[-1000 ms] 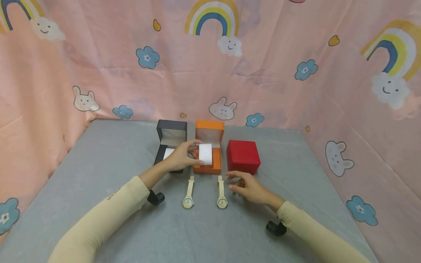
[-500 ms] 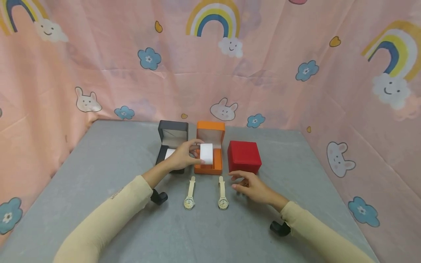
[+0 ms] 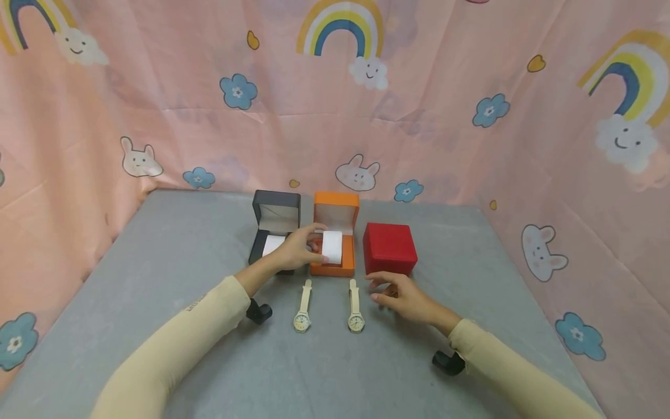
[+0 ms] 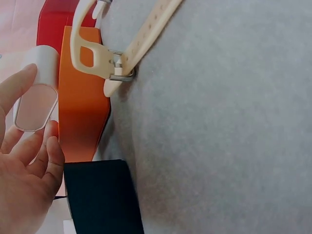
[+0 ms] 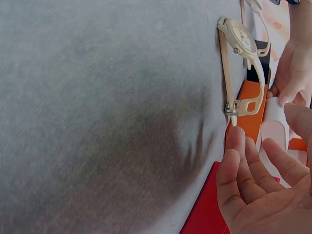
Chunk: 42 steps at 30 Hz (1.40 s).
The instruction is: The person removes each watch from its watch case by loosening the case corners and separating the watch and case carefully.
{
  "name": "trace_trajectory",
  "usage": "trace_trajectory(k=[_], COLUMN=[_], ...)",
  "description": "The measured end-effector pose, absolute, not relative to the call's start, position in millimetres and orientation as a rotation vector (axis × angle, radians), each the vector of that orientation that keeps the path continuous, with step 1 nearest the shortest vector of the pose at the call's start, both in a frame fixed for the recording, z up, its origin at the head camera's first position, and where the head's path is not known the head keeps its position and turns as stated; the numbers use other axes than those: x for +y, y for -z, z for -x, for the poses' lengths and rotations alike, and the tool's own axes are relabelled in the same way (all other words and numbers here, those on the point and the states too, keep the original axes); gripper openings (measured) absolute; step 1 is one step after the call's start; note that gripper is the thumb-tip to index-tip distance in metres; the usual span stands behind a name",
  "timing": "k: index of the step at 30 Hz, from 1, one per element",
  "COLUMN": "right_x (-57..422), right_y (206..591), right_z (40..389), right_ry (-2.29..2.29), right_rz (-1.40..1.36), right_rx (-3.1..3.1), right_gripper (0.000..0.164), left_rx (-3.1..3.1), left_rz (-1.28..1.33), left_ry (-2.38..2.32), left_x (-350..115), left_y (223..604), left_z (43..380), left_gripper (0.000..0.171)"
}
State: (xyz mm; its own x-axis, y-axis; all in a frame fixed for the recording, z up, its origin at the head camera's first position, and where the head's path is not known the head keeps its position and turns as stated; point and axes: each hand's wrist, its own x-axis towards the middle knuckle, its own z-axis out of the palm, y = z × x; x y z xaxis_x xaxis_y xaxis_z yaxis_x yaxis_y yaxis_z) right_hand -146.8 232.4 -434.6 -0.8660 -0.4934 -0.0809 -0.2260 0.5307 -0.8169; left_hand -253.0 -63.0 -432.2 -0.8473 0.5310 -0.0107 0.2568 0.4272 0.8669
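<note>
My left hand (image 3: 295, 249) pinches a white watch cushion (image 3: 332, 247) between thumb and fingers, over the open orange watch box (image 3: 335, 199). The left wrist view shows the cushion's rounded side and pale oval end (image 4: 36, 107), above the box's orange wall (image 4: 80, 107). My right hand (image 3: 404, 298) holds nothing; its fingers are loosely bent, just in front of the closed red box (image 3: 389, 250) and to the right of a cream watch (image 3: 356, 321). A second cream watch (image 3: 302, 320) lies to the left of the first, strap pointing away from me.
Left of the orange box stands an open dark grey watch box (image 3: 277, 199) with a white cushion (image 3: 271, 244) in it, partly behind my left hand. A grey cloth (image 3: 173, 256) covers the table. A pink patterned curtain (image 3: 282, 134) hangs at the back and sides.
My left hand has shifted slightly right and down with the white cushion, relative to the orange box. My right hand stays nearly still. The watches and boxes keep their places.
</note>
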Motion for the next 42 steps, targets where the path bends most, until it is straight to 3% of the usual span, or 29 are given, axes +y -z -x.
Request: trace_trajectory(k=[16, 31, 42], right_x=[230.1, 231.9, 229.0], right_y=[436.2, 431.7, 432.0], right_z=[149.4, 149.5, 148.4], right_ry=[1.251, 1.226, 1.232], right_rz=[0.586, 0.612, 0.617], right_rx=[2.456, 2.462, 2.449], right_gripper=[0.044, 0.023, 0.022], left_rx=[2.497, 2.586, 2.583], left_rz=[-0.653, -0.648, -0.728], left_ry=[-1.293, -1.202, -1.177], left_x=[-53.6, -47.6, -48.6], left_y=[440.6, 439.3, 443.1], left_z=[254.8, 257.8, 255.0], left_gripper=[0.075, 0.074, 0.071])
